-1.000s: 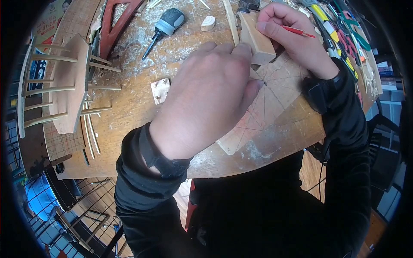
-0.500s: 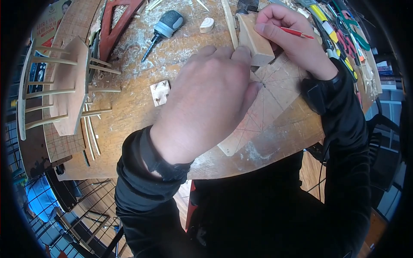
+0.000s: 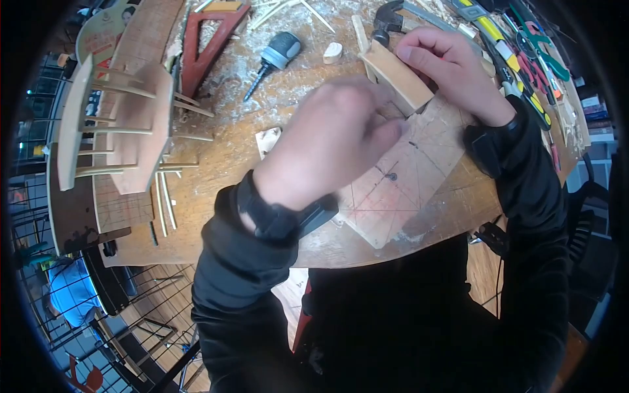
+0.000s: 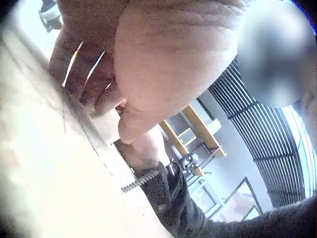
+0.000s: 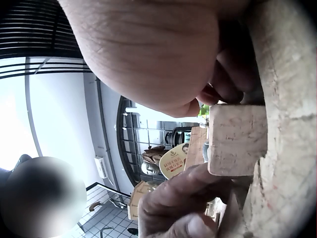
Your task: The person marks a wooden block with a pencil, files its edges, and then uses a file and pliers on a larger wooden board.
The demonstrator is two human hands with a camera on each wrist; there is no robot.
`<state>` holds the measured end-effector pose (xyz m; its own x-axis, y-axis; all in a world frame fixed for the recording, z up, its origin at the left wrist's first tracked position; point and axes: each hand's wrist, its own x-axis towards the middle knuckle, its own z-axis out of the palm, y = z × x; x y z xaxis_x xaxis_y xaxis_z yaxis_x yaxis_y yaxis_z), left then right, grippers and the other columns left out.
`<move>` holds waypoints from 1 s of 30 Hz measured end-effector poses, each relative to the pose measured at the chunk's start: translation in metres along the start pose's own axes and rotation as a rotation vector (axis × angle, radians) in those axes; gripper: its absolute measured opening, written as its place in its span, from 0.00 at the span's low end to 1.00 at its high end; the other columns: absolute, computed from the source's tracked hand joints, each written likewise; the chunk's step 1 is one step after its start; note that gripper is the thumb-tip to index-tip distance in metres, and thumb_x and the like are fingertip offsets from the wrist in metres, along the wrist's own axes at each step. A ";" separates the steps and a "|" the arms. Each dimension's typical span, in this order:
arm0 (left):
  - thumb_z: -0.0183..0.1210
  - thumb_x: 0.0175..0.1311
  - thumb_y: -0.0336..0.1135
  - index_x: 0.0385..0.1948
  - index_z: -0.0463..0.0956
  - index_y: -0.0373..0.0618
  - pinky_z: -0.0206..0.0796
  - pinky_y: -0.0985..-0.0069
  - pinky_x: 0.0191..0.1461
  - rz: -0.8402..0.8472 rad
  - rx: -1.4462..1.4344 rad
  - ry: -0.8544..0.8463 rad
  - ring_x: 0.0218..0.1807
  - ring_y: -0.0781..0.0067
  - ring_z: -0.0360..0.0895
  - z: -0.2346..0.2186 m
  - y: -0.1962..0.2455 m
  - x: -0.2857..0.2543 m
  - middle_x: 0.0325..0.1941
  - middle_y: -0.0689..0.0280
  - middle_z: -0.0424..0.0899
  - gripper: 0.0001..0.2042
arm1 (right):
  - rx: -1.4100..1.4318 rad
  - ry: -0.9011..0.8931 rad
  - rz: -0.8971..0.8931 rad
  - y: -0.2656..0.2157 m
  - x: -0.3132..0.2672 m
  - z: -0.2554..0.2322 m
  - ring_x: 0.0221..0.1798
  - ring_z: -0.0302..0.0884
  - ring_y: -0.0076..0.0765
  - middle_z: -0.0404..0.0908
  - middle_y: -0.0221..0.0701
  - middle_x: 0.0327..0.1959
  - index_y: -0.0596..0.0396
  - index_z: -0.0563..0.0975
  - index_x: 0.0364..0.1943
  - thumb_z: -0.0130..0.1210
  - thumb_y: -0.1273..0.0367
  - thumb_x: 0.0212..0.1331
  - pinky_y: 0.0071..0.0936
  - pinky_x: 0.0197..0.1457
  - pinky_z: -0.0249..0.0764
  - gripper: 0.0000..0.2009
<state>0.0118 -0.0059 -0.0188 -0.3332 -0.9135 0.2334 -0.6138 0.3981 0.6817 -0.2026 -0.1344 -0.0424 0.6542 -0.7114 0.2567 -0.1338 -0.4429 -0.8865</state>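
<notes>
Pale wood, pencilled with crossing lines, makes the flat board (image 3: pixel 419 177) nearest you; the wooden block (image 3: pixel 396 75) lies beyond it, its near end at the board's far part, between your two hands; it should handle as stiff and fairly light, dry rather than slippery, and hard to damage, so take it by its long sides, clear of the corners. Your left hand (image 3: pixel 321 141) is beside the block's left side, fingers bent and blurred; you can't tell from here whether they grip it. Your right hand (image 3: pixel 452 72) has its fingers curled together, thumb tip at the block's right edge; it touches there, but whether it clamps the wood is hidden. Farther off, the hand drill (image 3: pixel 282 51) lies left of the block; past the block's far end sits the hammer (image 3: pixel 386 23).
</notes>
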 end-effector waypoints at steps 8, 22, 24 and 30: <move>0.72 0.61 0.34 0.47 0.83 0.30 0.75 0.66 0.41 0.115 0.120 0.075 0.34 0.54 0.83 0.002 0.003 0.000 0.34 0.52 0.83 0.17 | -0.027 -0.027 0.024 0.006 0.001 0.000 0.33 0.69 0.10 0.76 0.16 0.28 0.58 0.83 0.40 0.58 0.68 0.73 0.17 0.34 0.65 0.08; 0.72 0.61 0.34 0.47 0.83 0.27 0.72 0.62 0.42 0.042 0.037 0.027 0.34 0.50 0.80 0.000 0.005 0.001 0.32 0.51 0.79 0.18 | -0.033 -0.003 0.029 0.001 -0.001 0.002 0.33 0.68 0.11 0.75 0.17 0.27 0.59 0.83 0.39 0.61 0.69 0.70 0.18 0.35 0.66 0.07; 0.72 0.61 0.33 0.47 0.82 0.27 0.72 0.62 0.41 0.054 0.035 0.031 0.33 0.51 0.79 0.000 0.003 0.001 0.32 0.51 0.79 0.18 | -0.037 -0.004 0.028 0.001 0.000 0.002 0.33 0.68 0.11 0.75 0.17 0.27 0.60 0.82 0.39 0.61 0.69 0.70 0.18 0.35 0.66 0.07; 0.72 0.61 0.33 0.46 0.82 0.27 0.72 0.63 0.40 0.048 0.027 0.023 0.32 0.52 0.79 0.000 0.003 0.001 0.32 0.51 0.79 0.18 | -0.022 -0.019 0.021 0.002 0.000 0.001 0.33 0.68 0.11 0.75 0.17 0.27 0.60 0.82 0.39 0.61 0.68 0.71 0.18 0.35 0.66 0.07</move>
<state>0.0095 -0.0060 -0.0164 -0.3463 -0.8947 0.2820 -0.6169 0.4437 0.6501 -0.2019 -0.1346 -0.0447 0.6653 -0.7101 0.2306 -0.1638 -0.4402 -0.8828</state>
